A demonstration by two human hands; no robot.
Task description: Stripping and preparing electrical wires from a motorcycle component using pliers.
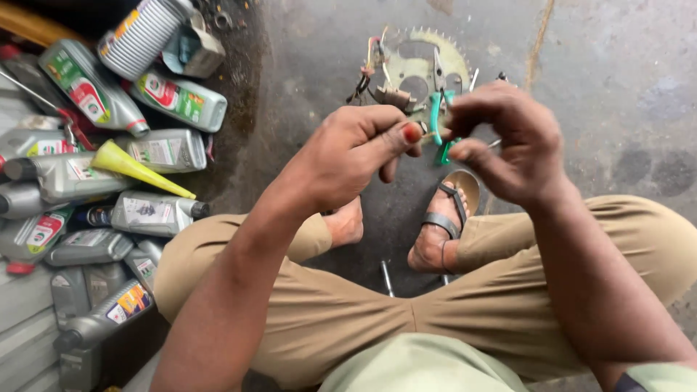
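Note:
I am squatting over a concrete floor in tan trousers. My left hand (356, 156) and my right hand (504, 141) are raised close together in front of me, fingers pinched on a thin wire (430, 135) stretched between them. The wire is small and partly hidden by my fingertips. Just beyond my hands, on the floor, lie green-handled pliers (438, 123) and a toothed metal sprocket (421, 62) with a few small parts and wire ends on it.
Several grey oil bottles (156, 212) are heaped at the left, with a yellow funnel (134, 167) on top. My sandalled foot (446, 225) and bare foot (347, 223) rest below my hands. A metal rod (387, 277) lies between my legs.

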